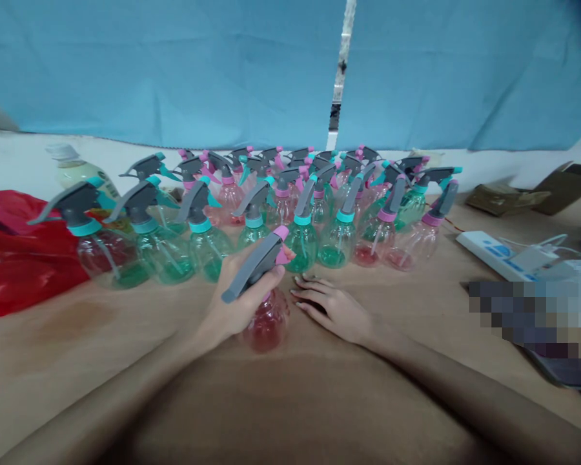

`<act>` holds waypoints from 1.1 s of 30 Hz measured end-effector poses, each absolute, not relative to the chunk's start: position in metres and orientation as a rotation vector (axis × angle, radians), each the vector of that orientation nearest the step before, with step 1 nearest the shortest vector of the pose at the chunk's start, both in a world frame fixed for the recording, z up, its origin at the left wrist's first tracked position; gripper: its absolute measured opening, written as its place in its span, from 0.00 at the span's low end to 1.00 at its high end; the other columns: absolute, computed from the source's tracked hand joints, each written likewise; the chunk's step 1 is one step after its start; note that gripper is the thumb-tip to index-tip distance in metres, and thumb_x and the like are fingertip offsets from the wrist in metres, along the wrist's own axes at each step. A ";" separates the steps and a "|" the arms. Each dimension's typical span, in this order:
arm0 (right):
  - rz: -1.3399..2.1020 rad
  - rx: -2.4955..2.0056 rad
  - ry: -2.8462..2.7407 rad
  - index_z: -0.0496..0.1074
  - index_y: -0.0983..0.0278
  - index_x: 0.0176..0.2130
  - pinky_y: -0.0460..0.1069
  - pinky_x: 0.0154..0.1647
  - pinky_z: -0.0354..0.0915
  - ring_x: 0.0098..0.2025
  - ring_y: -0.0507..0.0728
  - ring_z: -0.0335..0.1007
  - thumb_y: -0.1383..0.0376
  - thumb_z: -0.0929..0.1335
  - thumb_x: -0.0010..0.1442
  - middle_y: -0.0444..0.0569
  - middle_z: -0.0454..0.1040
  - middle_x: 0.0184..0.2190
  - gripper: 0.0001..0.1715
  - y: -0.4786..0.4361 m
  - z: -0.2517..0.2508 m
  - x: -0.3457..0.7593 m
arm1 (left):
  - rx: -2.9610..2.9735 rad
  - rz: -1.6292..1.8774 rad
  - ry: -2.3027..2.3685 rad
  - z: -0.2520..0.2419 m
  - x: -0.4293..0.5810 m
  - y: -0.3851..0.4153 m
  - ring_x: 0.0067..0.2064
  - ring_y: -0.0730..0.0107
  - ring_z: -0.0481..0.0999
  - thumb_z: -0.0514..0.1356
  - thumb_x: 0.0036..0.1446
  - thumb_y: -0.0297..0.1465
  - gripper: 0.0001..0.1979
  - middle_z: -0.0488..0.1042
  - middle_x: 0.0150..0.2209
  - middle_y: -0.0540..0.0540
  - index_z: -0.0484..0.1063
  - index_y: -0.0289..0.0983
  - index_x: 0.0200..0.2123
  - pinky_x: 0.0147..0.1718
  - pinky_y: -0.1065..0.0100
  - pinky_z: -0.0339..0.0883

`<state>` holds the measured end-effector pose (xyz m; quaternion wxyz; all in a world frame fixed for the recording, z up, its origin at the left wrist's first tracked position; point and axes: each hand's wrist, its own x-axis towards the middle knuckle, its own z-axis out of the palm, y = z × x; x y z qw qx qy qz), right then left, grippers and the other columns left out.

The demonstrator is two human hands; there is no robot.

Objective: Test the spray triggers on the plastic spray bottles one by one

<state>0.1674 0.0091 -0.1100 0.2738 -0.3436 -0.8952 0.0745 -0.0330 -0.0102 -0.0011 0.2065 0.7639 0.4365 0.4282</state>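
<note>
My left hand (244, 294) is wrapped round the neck of a pink spray bottle (266, 326) with a grey and pink trigger head. The bottle is upright at the near middle of the table, its nozzle pointing away to the right. Just right of it, my right hand (336, 307) rests on the tabletop with fingers stretched out, holding nothing. Beyond both hands stands a front row of spray bottles, among them a green spray bottle (303, 242) and a pink-collared spray bottle (375, 236). Part of the left hand's fingers is hidden behind the trigger head.
A red plastic bag (29, 258) lies at the left, before a capped bottle (80, 171). More spray bottles crowd behind the front row. On the right are a white power strip (494, 255), a crumpled brown package (506, 197) and a pixelated dark object. A blue cloth (198, 71) covers the wall.
</note>
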 end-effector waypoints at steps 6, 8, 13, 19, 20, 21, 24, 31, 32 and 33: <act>0.205 -0.926 -2.412 0.68 0.61 0.52 0.58 0.60 0.57 0.59 0.57 0.59 0.62 0.60 0.64 0.50 0.68 0.54 0.18 0.009 -0.111 0.168 | 2.151 1.212 1.224 -0.003 -0.032 -0.010 0.26 0.69 0.68 0.55 0.54 0.34 0.11 0.69 0.25 0.52 0.71 0.45 0.41 0.30 0.66 0.67; 0.203 -0.924 -2.413 0.68 0.62 0.52 0.57 0.60 0.57 0.59 0.57 0.59 0.63 0.60 0.64 0.51 0.69 0.54 0.18 0.009 -0.111 0.168 | 2.152 1.202 1.226 -0.003 -0.032 -0.010 0.26 0.69 0.68 0.55 0.54 0.34 0.12 0.70 0.26 0.52 0.71 0.46 0.42 0.30 0.66 0.67; 0.210 -0.917 -2.410 0.68 0.61 0.52 0.58 0.60 0.57 0.59 0.57 0.59 0.62 0.60 0.64 0.50 0.70 0.52 0.18 0.009 -0.109 0.167 | 2.129 1.185 1.220 -0.003 -0.032 -0.010 0.28 0.68 0.69 0.54 0.56 0.34 0.13 0.73 0.30 0.51 0.70 0.45 0.44 0.32 0.65 0.67; 0.207 -0.911 -2.416 0.68 0.61 0.52 0.58 0.60 0.57 0.59 0.57 0.59 0.62 0.59 0.65 0.50 0.70 0.52 0.18 0.009 -0.109 0.167 | 2.120 1.183 1.201 -0.002 -0.030 -0.011 0.29 0.68 0.69 0.54 0.56 0.33 0.12 0.73 0.32 0.50 0.70 0.44 0.44 0.34 0.65 0.67; 0.205 -0.913 -2.417 0.68 0.61 0.52 0.58 0.60 0.57 0.59 0.57 0.59 0.62 0.59 0.65 0.50 0.70 0.52 0.18 0.009 -0.110 0.167 | 2.117 1.183 1.199 -0.002 -0.030 -0.011 0.28 0.69 0.69 0.54 0.56 0.33 0.13 0.73 0.31 0.50 0.70 0.44 0.45 0.34 0.65 0.67; 0.206 -0.915 -2.417 0.68 0.61 0.52 0.58 0.60 0.57 0.59 0.57 0.59 0.62 0.59 0.65 0.50 0.70 0.53 0.18 0.010 -0.110 0.167 | 2.118 1.186 1.198 -0.003 -0.031 -0.011 0.28 0.69 0.69 0.54 0.57 0.34 0.13 0.73 0.31 0.50 0.70 0.44 0.45 0.33 0.66 0.66; 0.216 -0.917 -2.416 0.68 0.62 0.52 0.57 0.60 0.57 0.59 0.57 0.59 0.62 0.59 0.64 0.50 0.70 0.53 0.19 0.010 -0.111 0.168 | 2.132 1.181 1.204 -0.005 -0.032 -0.010 0.28 0.69 0.68 0.54 0.57 0.33 0.14 0.72 0.30 0.51 0.69 0.45 0.47 0.33 0.66 0.66; 0.214 -0.922 -2.408 0.68 0.62 0.52 0.58 0.60 0.57 0.59 0.57 0.59 0.62 0.60 0.64 0.50 0.69 0.53 0.19 0.009 -0.111 0.168 | 2.111 1.191 1.176 -0.004 -0.031 -0.011 0.29 0.69 0.69 0.54 0.57 0.32 0.14 0.73 0.33 0.50 0.69 0.44 0.47 0.34 0.66 0.66; 0.213 -0.921 -2.409 0.68 0.62 0.52 0.58 0.60 0.56 0.59 0.57 0.59 0.62 0.59 0.65 0.50 0.70 0.53 0.19 0.009 -0.111 0.168 | 2.111 1.185 1.179 -0.004 -0.031 -0.011 0.29 0.69 0.69 0.54 0.57 0.32 0.14 0.73 0.32 0.50 0.69 0.44 0.47 0.33 0.66 0.66; 0.212 -0.921 -2.412 0.68 0.62 0.52 0.57 0.60 0.56 0.59 0.57 0.59 0.62 0.59 0.65 0.50 0.70 0.53 0.19 0.009 -0.111 0.168 | 2.115 1.182 1.183 -0.004 -0.031 -0.011 0.29 0.69 0.69 0.54 0.57 0.32 0.14 0.73 0.31 0.50 0.69 0.44 0.47 0.33 0.66 0.66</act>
